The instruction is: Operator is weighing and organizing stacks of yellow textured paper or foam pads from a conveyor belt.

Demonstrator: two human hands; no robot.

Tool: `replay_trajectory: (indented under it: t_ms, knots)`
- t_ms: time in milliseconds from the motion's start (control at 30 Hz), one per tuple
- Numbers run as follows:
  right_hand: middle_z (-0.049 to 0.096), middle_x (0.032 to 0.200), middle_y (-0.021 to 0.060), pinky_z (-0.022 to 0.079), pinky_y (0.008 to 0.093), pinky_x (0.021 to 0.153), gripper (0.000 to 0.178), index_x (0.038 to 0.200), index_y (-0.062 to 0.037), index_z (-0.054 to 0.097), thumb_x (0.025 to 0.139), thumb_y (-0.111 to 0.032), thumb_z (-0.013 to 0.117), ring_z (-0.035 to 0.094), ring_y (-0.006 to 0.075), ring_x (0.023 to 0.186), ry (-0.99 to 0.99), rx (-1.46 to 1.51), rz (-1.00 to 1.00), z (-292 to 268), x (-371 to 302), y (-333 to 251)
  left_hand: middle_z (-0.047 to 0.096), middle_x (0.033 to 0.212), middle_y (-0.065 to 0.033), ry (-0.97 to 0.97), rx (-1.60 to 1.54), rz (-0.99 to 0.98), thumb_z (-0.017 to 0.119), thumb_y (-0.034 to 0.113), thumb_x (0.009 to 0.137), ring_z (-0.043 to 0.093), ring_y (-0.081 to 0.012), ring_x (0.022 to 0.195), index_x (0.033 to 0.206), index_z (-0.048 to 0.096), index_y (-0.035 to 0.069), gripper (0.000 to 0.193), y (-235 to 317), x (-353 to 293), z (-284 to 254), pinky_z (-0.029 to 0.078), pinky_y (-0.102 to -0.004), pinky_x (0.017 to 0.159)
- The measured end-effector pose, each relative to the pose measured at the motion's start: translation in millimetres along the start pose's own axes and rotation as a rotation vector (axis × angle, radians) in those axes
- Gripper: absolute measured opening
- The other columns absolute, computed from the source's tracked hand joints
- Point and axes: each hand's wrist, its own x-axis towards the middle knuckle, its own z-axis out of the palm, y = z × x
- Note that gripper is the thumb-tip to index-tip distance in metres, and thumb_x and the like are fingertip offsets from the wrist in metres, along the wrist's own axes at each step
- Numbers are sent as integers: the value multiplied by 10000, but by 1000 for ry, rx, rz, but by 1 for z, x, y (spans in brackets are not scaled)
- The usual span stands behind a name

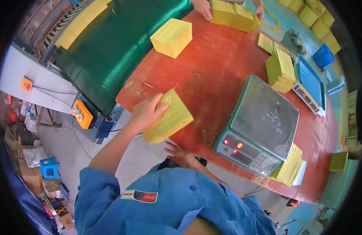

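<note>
L hand (145,113) clamped on a yellow paper stack (168,116), held tilted over the near edge of the red worktop (196,74), by the scale (263,123). R hand (180,152) sits under that edge, fingers loose, holding nothing. Stack looks dense, fairly heavy; loose sheets could fan or slide, so grip both long sides w/ firm squeeze, support from below.

Paper stacks and a scale on the worktable (212,74)

The held paper stack (168,116) lies at the table's near edge; the weighing scale (263,125) sits at its 3 o'clock, a second stack (172,37) at 12, the conveyor belt (114,51) at 10.
</note>
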Motion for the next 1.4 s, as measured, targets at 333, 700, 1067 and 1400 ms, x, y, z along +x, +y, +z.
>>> replay_trajectory:
  t_ms: [333, 700, 1067, 1400]
  knots:
    - [408, 1466, 202, 284, 408, 1140, 606, 1479, -56, 395, 934, -210, 610, 366, 322, 1390, -37, -805, -539, 47, -157, -94, 620, 1272, -126, -150, -1607, -442, 523, 396, 986, 620, -292, 1130, 1392, 484, 47, 537, 57, -103, 41, 468, -435, 1016]
    - [527, 1385, 197, 352, 453, 1112, 353, 1238, -31, 642, 927, -179, 566, 438, 378, 1350, 773, -1336, -1371, 26, -279, -265, 533, 1368, -126, -387, -1843, 369, 491, 264, 1029, 580, -240, 1204, 1436, 411, 48, 467, 287, 62, 132, 528, -390, 982]
    - [610, 1270, 161, 405, 436, 1067, 302, 1124, -48, 694, 858, -47, 550, 508, 359, 1271, 824, -1650, -1268, -34, -249, -314, 677, 1100, -141, -373, -1261, -178, 507, 214, 1002, 672, -280, 976, 1218, 587, -2, 316, 241, 44, 90, 552, -412, 845]
    - [619, 1279, 145, 337, 442, 1126, 339, 1096, -19, 699, 853, -95, 475, 474, 347, 1322, 908, -1533, -1199, -40, -240, -309, 671, 965, -186, 330, -432, 773, 605, -2, 809, 650, -386, 913, 1253, 593, 62, 448, 237, 138, 96, 526, -458, 766]
